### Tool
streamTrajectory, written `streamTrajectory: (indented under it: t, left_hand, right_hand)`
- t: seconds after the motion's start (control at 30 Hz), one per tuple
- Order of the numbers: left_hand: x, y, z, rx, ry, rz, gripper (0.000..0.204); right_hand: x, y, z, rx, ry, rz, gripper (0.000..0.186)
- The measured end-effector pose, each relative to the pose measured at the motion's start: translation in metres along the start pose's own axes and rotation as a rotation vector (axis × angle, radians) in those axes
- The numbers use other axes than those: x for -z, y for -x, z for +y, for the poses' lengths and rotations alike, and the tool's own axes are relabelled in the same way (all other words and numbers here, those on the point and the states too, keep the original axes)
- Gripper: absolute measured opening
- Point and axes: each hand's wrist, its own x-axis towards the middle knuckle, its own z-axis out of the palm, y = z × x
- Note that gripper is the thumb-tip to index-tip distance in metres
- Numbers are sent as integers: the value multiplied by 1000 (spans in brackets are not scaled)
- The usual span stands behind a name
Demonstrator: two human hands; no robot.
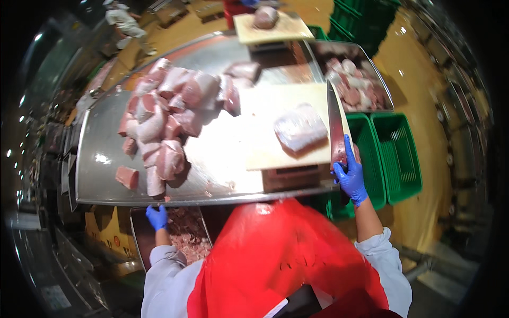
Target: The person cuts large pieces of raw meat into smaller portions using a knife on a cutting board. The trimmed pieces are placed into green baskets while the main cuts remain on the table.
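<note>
My right hand (348, 177), in a blue glove, holds a long knife (335, 116) upright along the right edge of a white cutting board (260, 132). A pale, membrane-covered block of meat (300, 127) lies on that board. My left hand (156, 214), also gloved, is at the steel table's front edge with its fingers apart and nothing seen in them. Beyond it, a heap of pink meat pieces (159, 122) covers the left part of the steel table (101, 153), with a small separate piece (127, 177) near the front.
A steel tray of meat (355, 85) sits back right, above green crates (395, 159). Another board (246, 29) with meat stands at the far side, near stacked crates (350, 16). Below the front edge is a bin of trimmings (188, 233). A person in white (127, 26) is at upper left.
</note>
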Motion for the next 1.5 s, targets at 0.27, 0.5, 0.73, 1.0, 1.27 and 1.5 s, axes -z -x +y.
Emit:
streamTrajectory:
  t: [0.27,0.5,0.73,1.0,1.27,1.5]
  left_hand:
    - [-81,117,439,-393,1257,-321,59]
    - [-112,179,571,-321,1062,-314,65]
    - [-73,99,605,-48,1368,-1217,57]
    - [-97,34,541,-153,1784,-573,85]
    - [-61,54,521,-168,1664,-544,71]
    - [-56,73,517,3,1590,-473,54]
  right_hand:
    - [-1,-219,54,-108,-442,-306,83]
    - [-36,-223,93,-106,-515,-208,82]
    - [-25,-125,77,-62,-520,162,83]
    - [-79,-49,-35,83,539,58,74]
    - [-115,-24,-27,169,912,-143,90]
    - [-57,54,-29,69,1007,-366,94]
